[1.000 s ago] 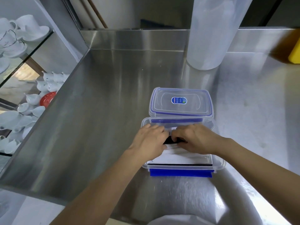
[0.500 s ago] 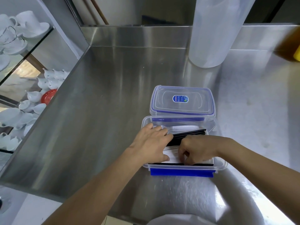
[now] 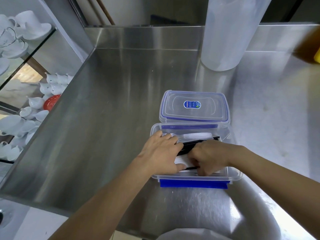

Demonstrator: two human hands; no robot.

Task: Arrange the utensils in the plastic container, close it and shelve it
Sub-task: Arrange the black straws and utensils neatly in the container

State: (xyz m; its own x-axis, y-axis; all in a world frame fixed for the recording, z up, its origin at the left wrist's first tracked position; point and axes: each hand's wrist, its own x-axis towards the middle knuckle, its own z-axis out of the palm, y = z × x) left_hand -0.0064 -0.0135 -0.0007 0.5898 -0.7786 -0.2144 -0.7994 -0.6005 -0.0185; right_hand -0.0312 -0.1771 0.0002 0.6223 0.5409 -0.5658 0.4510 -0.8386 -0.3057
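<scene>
Reaching into the open plastic container [image 3: 237, 175], both hands work among the utensils. The container sits near the front edge of the counter [image 3: 112, 118], its long axis running left to right along that edge, with a blue latch [image 3: 193, 184] folded out on its front wall.

The left hand [image 3: 161, 153] lies flat over the left end, fingers straight and together, pressing on the contents. The right hand [image 3: 207, 156] comes in from the right with its fingers curled down against the white packets [image 3: 180, 161] by the front wall. I cannot tell whether it pinches one or only pushes.

Between the hands the black chopsticks [image 3: 188, 146] run almost along the container's length, tilted slightly so that their right ends sit nearer the back wall. The pale plastic spoons [image 3: 194, 135] lie straight along that back wall.

The lid [image 3: 194, 106] rests flat on the counter just behind the container, towards the back edge, long axis parallel to it and centred on it. Both hands are about equally near to it. Judging from this, closing calls for a short reach straight back over the far wall, then drawing the lid forward without any turn.
</scene>
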